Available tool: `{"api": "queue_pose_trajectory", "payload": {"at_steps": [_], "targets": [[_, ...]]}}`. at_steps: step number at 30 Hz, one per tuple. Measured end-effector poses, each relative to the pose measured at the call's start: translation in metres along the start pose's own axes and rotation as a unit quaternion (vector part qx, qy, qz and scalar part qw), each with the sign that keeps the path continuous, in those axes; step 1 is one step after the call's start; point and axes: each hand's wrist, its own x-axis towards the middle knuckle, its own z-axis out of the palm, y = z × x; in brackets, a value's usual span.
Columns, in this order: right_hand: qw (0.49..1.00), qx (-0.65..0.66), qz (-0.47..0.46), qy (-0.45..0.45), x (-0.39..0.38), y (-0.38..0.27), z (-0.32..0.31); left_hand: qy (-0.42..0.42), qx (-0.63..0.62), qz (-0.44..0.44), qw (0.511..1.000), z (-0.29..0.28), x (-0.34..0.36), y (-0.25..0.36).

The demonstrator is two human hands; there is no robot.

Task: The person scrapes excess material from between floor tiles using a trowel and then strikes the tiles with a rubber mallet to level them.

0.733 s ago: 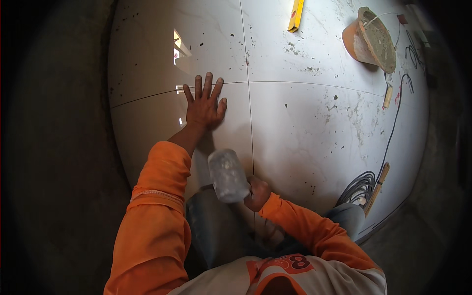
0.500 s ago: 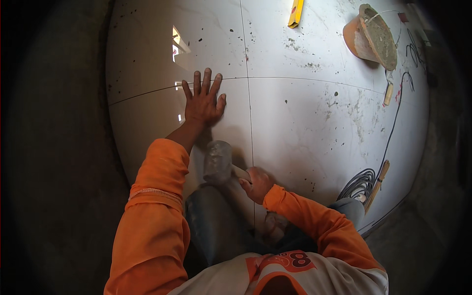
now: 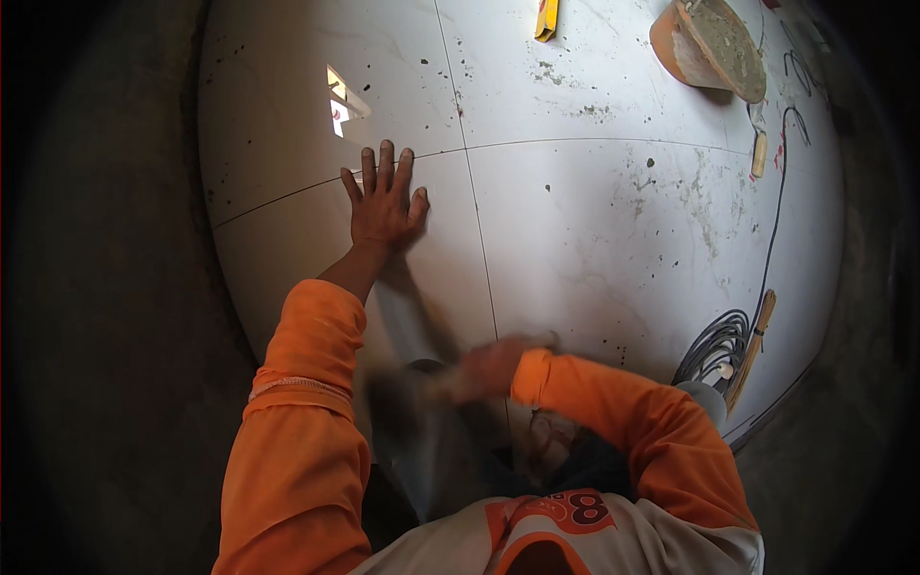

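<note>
My left hand point(image 3: 385, 213) lies flat on the glossy white floor tiles point(image 3: 565, 240), fingers spread, its fingertips across a dark joint line. Close to my body, my right hand point(image 3: 489, 370) is closed round the handle of a rubber mallet point(image 3: 436, 388). Motion smears both the hand and the mallet. The mallet's head is a grey blur in front of my knee, and the butt of the handle sticks out to the right of my fist. From this view I cannot tell whether the head touches the tile.
An orange bucket point(image 3: 678, 59) of grey mortar leans at the far right, a wooden-handled trowel point(image 3: 759, 153) beside it. A yellow spirit level point(image 3: 546, 19) lies at the far edge. Coiled cable point(image 3: 707, 350) and a straw hand brush point(image 3: 752, 350) lie at right. Mortar crumbs dot the tiles.
My right hand and the mallet have moved back toward my body, and the mallet's head has swung lower. My left hand still presses on the tiles. The view has shifted slightly.
</note>
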Motion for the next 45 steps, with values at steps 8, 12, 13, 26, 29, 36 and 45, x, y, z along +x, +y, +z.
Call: {"api": "queue_pose_trajectory", "payload": {"at_steps": [8, 12, 13, 26, 29, 36, 45], "targets": [[0.991, 0.021, 0.125, 0.044, -0.02, 0.025, 0.012, -0.002, 0.015, -0.003, 1.0, 0.007, -0.007, 0.003], [0.914, 0.114, 0.389, 0.006, -0.01, 0.044, 0.005, 0.02, 0.003, -0.004, 1.0, 0.007, -0.008, 0.003], [0.896, 0.154, 0.416, 0.033, -0.009, 0.048, 0.007, 0.025, -0.005, 0.0, 1.0, 0.007, -0.008, 0.002], [0.909, -0.011, 0.38, 0.169, -0.01, 0.029, 0.017, 0.054, -0.05, -0.331, 0.941, 0.024, -0.218, 0.067], [0.972, -0.08, 0.138, 0.173, 0.005, -0.03, 0.039, -0.068, -0.051, -0.318, 0.944, 0.024, -0.279, 0.088], [0.985, -0.066, -0.032, 0.157, -0.007, 0.007, 0.041, -0.085, -0.009, -0.274, 0.958, 0.002, -0.271, 0.107], [0.946, -0.053, 0.274, 0.168, 0.005, -0.001, 0.046, -0.093, -0.115, -0.285, 0.947, -0.001, -0.275, 0.088]]}}
